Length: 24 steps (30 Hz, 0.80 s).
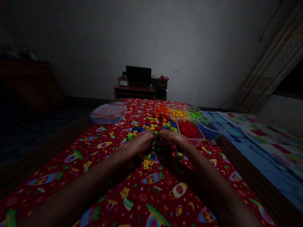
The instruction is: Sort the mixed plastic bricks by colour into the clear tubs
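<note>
One red cloth point(151, 192) under loose bricks point(157, 123), grey wall point(189, 44) behind

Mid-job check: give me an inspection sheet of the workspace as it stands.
Surface: red patterned cloth, dimly lit.
Job's things: mixed coloured bricks piled ahead of and under the hands; clear tubs hold bricks sorted orange, yellow, green, red, blue.
Clutter: clear lidded box at the cloth's far left edge.
Hands: left hand and right hand together in the pile; grip unclear.
Cables: nothing seen.
Surroundings: blue patterned mat at right; low stand with dark screen by the wall.
</note>
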{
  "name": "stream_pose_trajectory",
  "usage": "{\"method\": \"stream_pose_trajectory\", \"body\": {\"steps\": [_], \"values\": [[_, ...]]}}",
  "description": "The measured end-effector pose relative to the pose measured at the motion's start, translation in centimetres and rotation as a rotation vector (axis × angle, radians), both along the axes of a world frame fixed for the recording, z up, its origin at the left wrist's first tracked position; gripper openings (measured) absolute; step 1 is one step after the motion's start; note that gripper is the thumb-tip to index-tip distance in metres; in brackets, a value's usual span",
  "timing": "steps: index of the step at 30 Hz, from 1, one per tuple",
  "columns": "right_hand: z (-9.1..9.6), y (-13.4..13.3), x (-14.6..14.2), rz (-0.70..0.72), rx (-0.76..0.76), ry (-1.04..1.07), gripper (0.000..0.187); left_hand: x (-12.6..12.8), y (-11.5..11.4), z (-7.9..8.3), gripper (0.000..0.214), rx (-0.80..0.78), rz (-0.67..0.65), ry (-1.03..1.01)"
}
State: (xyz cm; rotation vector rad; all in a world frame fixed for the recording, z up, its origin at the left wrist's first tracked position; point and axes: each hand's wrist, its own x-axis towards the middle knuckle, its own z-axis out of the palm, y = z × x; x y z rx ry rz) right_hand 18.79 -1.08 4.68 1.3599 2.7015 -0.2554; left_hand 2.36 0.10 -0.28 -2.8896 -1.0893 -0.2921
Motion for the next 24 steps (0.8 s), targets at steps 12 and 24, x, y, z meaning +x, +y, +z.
{"method": "stream_pose_trajectory", "body": {"steps": [12,24], "values": [[-0.3,2.1,2.3,-0.217,-0.171,0.446,0.022,-0.1,1.0,2.7,0.020,-0.042,0.179,-0.188],[-3.0,2.4,0.3,-0.309,-0.694,1.249,0.017,-0.1,0.3,2.2,0.016,0.018,0.180,-0.443]]}}
